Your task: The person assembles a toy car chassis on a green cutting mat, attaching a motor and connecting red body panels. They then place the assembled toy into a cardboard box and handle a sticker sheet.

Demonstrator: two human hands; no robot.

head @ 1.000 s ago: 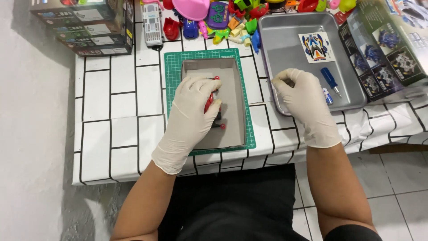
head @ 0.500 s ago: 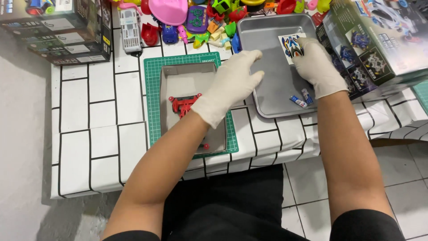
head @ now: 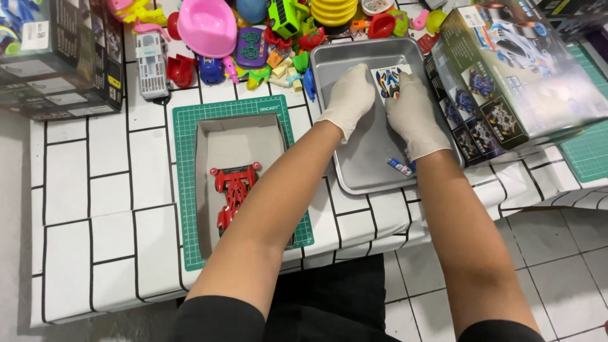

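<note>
Sticker sheet (head: pixel 387 78): small, white, printed with blue, red and yellow shapes, flat on the floor of the metal tray (head: pixel 367 158) near its far edge. Pinched at its left edge by the gloved left hand (head: pixel 349 96), fingers curled down onto it; pressed at its right edge by the gloved right hand (head: pixel 415 114), fingers bent, tips on the sheet. Also in the tray, close to the right wrist: a small blue-handled tool (head: pixel 401 166), partly hidden. On the green cutting mat (head: pixel 183 190), an open grey box lid (head: pixel 237 142) with a red toy car (head: pixel 233 193) inside, lengthwise, partly under the left forearm. Beyond the tray, a heap of coloured plastic toys (head: pixel 253 38) on the tiled counter (head: pixel 101 190); a printed cardboard box (head: pixel 513 76) touching the tray's right side.
</note>
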